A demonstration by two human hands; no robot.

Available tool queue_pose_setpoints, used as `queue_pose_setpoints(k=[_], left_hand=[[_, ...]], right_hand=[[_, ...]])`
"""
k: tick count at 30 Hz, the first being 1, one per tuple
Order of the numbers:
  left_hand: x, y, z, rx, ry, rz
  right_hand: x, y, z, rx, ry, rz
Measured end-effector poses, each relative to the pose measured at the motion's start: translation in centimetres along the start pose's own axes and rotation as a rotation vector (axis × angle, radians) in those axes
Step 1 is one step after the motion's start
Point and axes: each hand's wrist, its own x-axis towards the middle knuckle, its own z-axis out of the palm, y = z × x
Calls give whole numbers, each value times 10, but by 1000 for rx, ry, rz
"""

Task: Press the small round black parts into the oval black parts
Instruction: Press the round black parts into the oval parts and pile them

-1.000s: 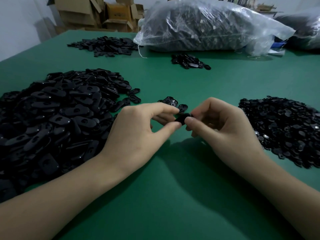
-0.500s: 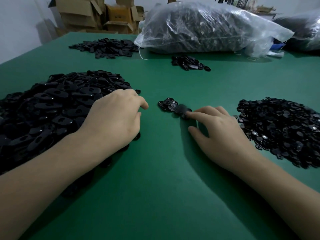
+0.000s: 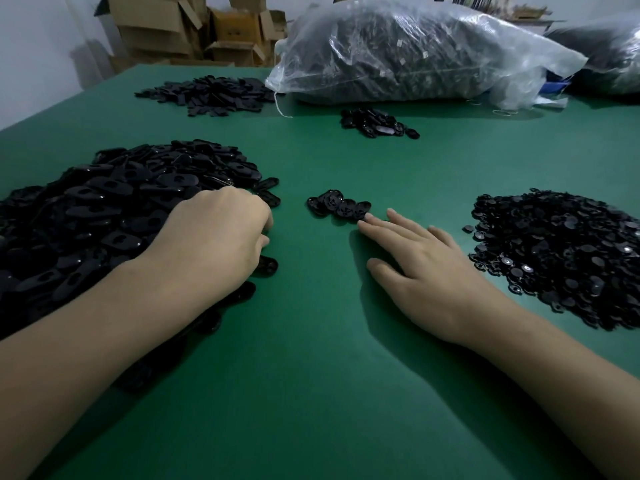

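Head view

1. Step in hand, as judged: picking up the next pair of parts. Nothing is being pressed together at this moment.
2. Left hand (image 3: 214,237): it rests knuckles-up on the near edge of the pile of oval black parts (image 3: 104,216). The fingers (image 3: 265,221) curl downward into the pile and their tips are hidden, so it cannot be told whether an oval part is held.
3. Right hand (image 3: 426,268): it lies flat on the green table (image 3: 311,393) with straight, spread fingers and holds nothing. The index fingertip (image 3: 363,224) touches, or sits just beside, the near end of a small cluster of finished-looking parts (image 3: 337,207) between the two hands.
4. The pile of small round black parts (image 3: 561,251) lies to the right, near the right hand but apart from it.
5. Procedure, left hand: take one oval part from the loose edge of the pile, not from deep inside, so that neighbours do not drag along. Turn the recessed opening upward.
6. Procedure, right hand: move to the round pile and pinch a single part by its rim. Check that two are not stuck together.
7. Seat the round part square over the opening, then press with the thumb until flush. A tilted part may jam.
8. Place the result with the centre cluster, clear of both supply piles.
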Motion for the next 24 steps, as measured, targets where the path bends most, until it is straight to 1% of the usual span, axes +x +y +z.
queue_pose_setpoints(k=[4,8,12,16,17,18,19,22,24], left_hand=[[0,-2,-4,-85,-30,-12],[-2,0,-9,-185,-16,25],[-6,5,-7,-199,86,131],[-7,6,-6,-240,231,208],[-7,7,-6,-306,252,216],[-8,8,-6,-435,253,207],[-8,10,-8,-614,226,180],[-10,21,-11,-1156,39,102],[-12,30,-7,-1396,-49,51]], right_hand=[[-1,-1,-3,66,98,-21],[-4,-3,-6,127,189,-40],[-6,-6,-8,150,223,-53],[-7,-6,-7,155,225,-61],[-7,-6,-7,164,231,-66],[-7,-7,-7,181,239,-73],[-7,-7,-6,201,249,-83],[-8,-10,-6,278,273,-105],[-7,-11,-6,364,278,-89]])
